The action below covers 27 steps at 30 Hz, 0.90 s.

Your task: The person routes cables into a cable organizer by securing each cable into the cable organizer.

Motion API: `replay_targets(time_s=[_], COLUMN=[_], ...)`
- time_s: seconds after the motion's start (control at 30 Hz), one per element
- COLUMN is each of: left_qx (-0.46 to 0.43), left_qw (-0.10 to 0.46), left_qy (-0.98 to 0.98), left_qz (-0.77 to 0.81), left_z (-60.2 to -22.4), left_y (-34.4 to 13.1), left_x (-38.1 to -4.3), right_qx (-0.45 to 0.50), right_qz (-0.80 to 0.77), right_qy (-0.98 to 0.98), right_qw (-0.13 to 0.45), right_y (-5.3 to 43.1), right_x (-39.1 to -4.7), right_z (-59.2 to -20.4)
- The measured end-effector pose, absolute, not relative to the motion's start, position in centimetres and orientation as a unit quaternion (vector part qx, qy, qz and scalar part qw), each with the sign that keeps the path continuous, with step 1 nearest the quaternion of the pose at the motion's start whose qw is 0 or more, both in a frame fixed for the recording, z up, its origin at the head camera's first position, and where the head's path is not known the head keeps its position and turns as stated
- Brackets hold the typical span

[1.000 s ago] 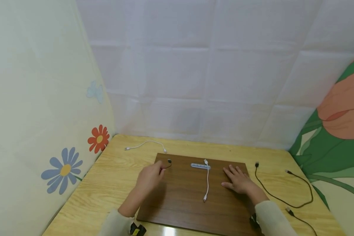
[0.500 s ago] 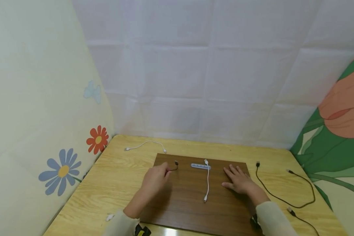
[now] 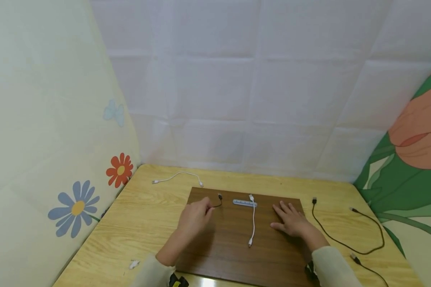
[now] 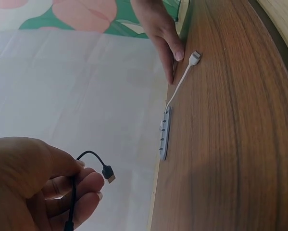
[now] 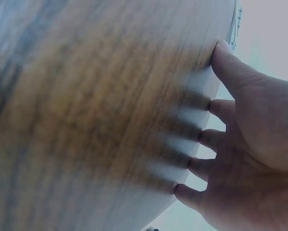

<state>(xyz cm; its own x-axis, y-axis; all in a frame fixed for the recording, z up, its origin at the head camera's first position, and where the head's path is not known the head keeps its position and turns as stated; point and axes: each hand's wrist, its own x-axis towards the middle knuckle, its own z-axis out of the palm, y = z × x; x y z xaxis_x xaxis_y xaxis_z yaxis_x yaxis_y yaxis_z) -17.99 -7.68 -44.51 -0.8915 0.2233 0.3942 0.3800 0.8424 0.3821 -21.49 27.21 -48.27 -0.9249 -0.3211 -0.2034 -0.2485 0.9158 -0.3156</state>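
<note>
My left hand [image 3: 195,218] pinches a short black USB cable [image 4: 89,153] between thumb and fingers, above the left part of a dark brown wooden board [image 3: 230,255]. One USB plug [image 4: 108,173] of that cable juts out past the fingertips, while its other end hangs below the thumb in the left wrist view. A light blue cable organizer [image 3: 242,203] with several slots lies near the board's far edge. Across its right end runs a white USB cable [image 3: 253,223]. My right hand [image 3: 291,220] rests with spread fingers on the board's right side, its fingertips touching the wood.
Another white cable [image 3: 176,173] lies on the wooden table [image 3: 129,223] behind the board. To the right are a long black cable [image 3: 339,241] and part of another black cable [image 3: 368,268]. A small white piece [image 3: 134,264] sits near my left sleeve.
My left hand has moved right over the board, toward the organizer, carrying the black cable. The small white piece has come out from behind the left sleeve. The right hand stays put.
</note>
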Motion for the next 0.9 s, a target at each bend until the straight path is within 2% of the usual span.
replay_targets(time_s=[0.4,0.67,0.9], left_qx=[-0.169,-0.163,-0.166], left_qw=[0.199,0.163,0.159], left_qy=[-0.934,-0.937,-0.938], left_qz=[-0.246,-0.264,-0.260], left_z=[-44.8,-45.0,-44.8], left_y=[-6.8,-6.0,-5.6], left_x=[-18.1,-17.5,-17.4], right_qx=[-0.143,-0.143,-0.144], right_qz=[-0.152,-0.149,-0.150], right_qy=[0.970,0.970,0.969], right_qw=[0.126,0.128,0.134], right_y=[27.2,26.9,26.9], right_x=[-21.6,-21.3,-21.4], right_z=[-48.3,-48.0,-47.8])
